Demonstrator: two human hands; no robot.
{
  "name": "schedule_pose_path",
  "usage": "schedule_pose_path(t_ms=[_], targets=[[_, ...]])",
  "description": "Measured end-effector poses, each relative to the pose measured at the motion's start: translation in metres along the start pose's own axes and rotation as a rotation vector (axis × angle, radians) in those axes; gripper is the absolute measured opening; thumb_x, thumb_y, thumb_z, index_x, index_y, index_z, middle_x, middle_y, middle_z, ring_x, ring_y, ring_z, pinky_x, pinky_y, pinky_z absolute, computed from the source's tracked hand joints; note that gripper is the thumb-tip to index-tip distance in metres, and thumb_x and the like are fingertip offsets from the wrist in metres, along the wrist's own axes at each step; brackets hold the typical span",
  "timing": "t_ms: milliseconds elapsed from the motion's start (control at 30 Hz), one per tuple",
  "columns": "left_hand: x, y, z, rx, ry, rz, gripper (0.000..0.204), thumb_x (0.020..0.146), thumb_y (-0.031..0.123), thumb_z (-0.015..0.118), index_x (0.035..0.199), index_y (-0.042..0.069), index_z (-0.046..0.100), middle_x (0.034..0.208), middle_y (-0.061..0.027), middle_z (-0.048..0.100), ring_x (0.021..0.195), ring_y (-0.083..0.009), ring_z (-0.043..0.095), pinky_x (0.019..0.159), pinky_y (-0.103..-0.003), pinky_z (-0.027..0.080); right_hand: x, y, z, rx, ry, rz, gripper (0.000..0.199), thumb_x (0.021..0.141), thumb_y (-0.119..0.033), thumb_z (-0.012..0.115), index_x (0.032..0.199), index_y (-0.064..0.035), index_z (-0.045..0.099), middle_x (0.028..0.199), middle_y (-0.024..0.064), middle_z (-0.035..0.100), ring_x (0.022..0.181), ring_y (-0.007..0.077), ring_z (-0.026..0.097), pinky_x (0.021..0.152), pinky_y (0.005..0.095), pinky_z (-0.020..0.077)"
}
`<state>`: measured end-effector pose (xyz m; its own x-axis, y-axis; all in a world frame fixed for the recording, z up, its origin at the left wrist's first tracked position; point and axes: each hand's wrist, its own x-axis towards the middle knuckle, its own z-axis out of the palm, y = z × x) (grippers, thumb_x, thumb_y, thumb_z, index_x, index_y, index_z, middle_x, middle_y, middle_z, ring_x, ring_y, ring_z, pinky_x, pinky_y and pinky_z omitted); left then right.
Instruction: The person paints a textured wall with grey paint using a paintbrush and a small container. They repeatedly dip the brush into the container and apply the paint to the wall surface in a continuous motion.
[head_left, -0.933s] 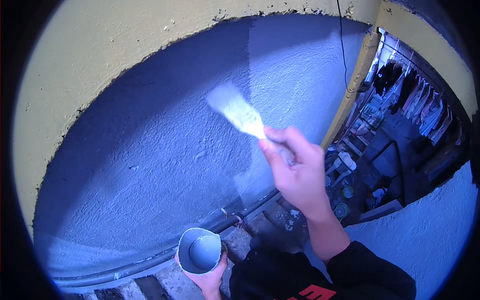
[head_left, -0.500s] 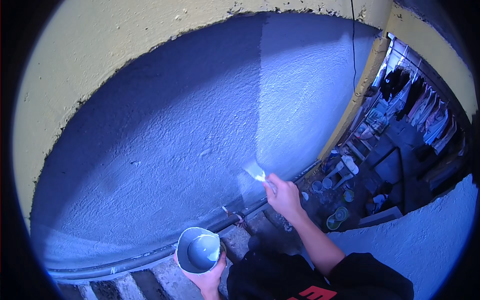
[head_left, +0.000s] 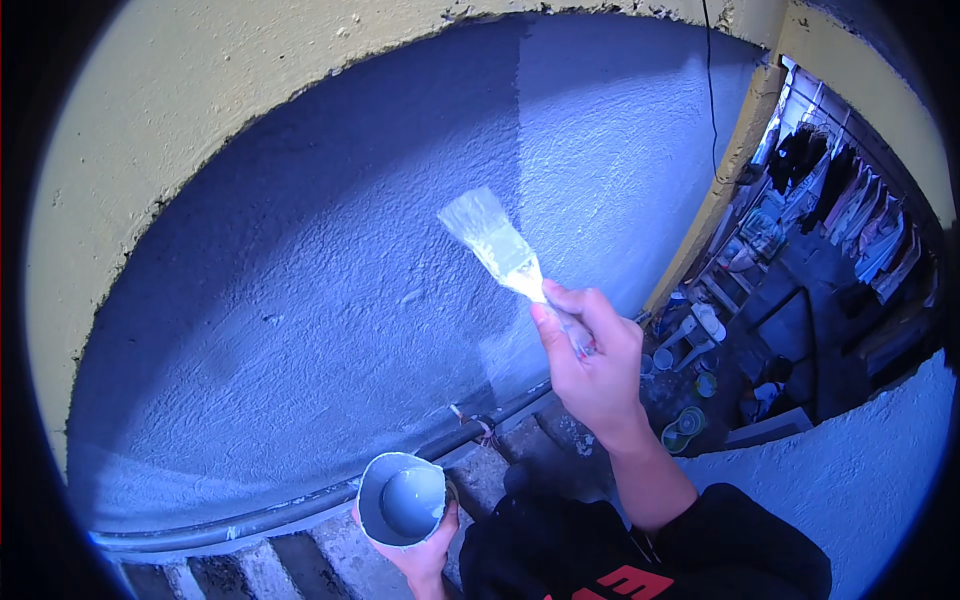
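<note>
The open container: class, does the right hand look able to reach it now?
Probably yes: the left hand holds the container with its mouth uncovered, and nothing visible blocks the brush in the right hand.

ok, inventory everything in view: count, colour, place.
paintbrush: 1, whitish, centre
cup: 1, grey, bottom centre-left
paint: 1 pool, pale blue-grey, inside cup
wall: 1, blue-grey, lighter at right, ahead
border: 1, yellow, above wall
pipe: 1, dark, along wall's foot
cable: 1, black, upper right
clothes: many, mixed, hanging far right
stool: 1, white, right background
floor clutter: uncounted, mixed, right background
parapet: 1, pale, lower right
steps: several, grey, bottom left
top: 1, black, red print, bottom
left grip: 1, bare, holding cup
right grip: 1, bare, holding paintbrush
</note>
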<state>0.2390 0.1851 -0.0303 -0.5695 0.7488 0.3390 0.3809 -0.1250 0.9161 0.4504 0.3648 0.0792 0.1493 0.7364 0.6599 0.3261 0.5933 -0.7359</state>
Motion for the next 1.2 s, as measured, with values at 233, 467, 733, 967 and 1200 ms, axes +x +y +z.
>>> schedule_pose_path(t_ms=[233,467,733,967,1200], targets=[[0.001,0.004,0.000,0.050,0.001,-0.013,0.095,0.054,0.012,0.095,0.133,0.002,0.043,0.123,-0.0120,0.055,0.114,-0.0241,0.058,0.103,-0.041,0.044,-0.077,0.084,0.025,-0.281,-0.189,0.130,0.014,0.092,-0.013,0.070,0.102,-0.0038,0.068,0.072,0.0200,0.066,0.064,0.0394,0.068,0.056,0.0455,0.0504],[0.001,-0.002,0.000,0.023,-0.013,-0.035,0.094,0.054,0.013,0.095,0.132,0.002,0.044,0.124,-0.0126,0.054,0.116,-0.0246,0.057,0.104,-0.041,0.043,-0.123,0.123,0.021,-0.423,-0.382,0.379,0.015,0.093,-0.023,0.067,0.102,-0.0110,0.067,0.072,0.0210,0.067,0.070,0.0441,0.067,0.062,0.0536,0.0511],[0.003,0.001,0.007,0.047,-0.028,-0.002,0.094,0.053,0.014,0.095,0.132,0.002,0.044,0.124,-0.0125,0.054,0.115,-0.0249,0.057,0.104,-0.042,0.043,-0.071,0.088,0.025,-0.296,-0.271,0.317,0.014,0.093,-0.021,0.068,0.098,-0.0086,0.066,0.074,0.0221,0.067,0.073,0.0447,0.068,0.061,0.0511,0.0514],[0.007,0.005,0.013,-0.012,0.001,-0.051,0.096,0.052,0.013,0.095,0.132,0.003,0.044,0.124,-0.0120,0.056,0.115,-0.0243,0.058,0.104,-0.042,0.044,-0.048,0.052,0.008,-0.049,0.081,0.031,0.010,0.091,-0.010,0.073,0.096,-0.0015,0.069,0.076,0.0203,0.067,0.065,0.0346,0.069,0.055,0.0381,0.0497],[0.009,-0.002,0.010,0.105,-0.036,0.013,0.095,0.052,0.013,0.094,0.133,0.003,0.044,0.123,-0.0116,0.056,0.115,-0.0244,0.058,0.105,-0.042,0.043,-0.099,0.121,0.035,-0.192,-0.134,0.097,0.013,0.091,-0.010,0.073,0.098,-0.0003,0.069,0.073,0.0203,0.065,0.061,0.0363,0.067,0.054,0.0402,0.0483]])
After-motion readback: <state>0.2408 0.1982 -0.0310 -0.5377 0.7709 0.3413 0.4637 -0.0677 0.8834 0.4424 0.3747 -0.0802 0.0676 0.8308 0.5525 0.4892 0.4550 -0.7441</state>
